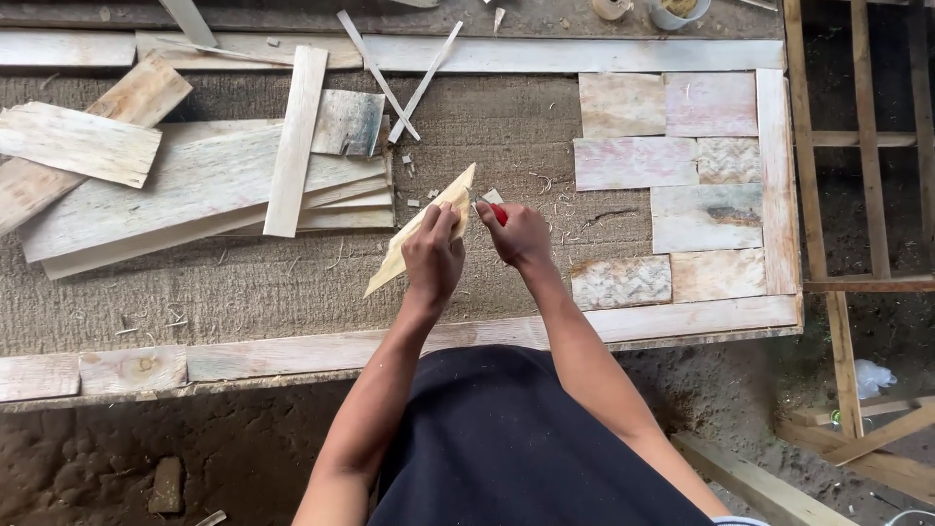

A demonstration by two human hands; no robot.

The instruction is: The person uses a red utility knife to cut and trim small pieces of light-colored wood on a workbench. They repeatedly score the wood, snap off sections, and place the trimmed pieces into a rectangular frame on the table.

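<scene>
Left hand [431, 255] clamps a pale pointed wood strip [421, 232], tilted above the workbench [292, 292]. Right hand [516, 234], just right of the strip, fist closed on a red-handled knife [494, 208], blade at the strip's upper edge. Stacked planks [195, 185] lie well left of the strip.

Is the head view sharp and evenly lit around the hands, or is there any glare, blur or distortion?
Head view: soft even daylight, no glare; left hand, veneer strip and right hand with its red-handled knife are sharp; only faint shadows; slight wide-angle bending at the edges.
</scene>
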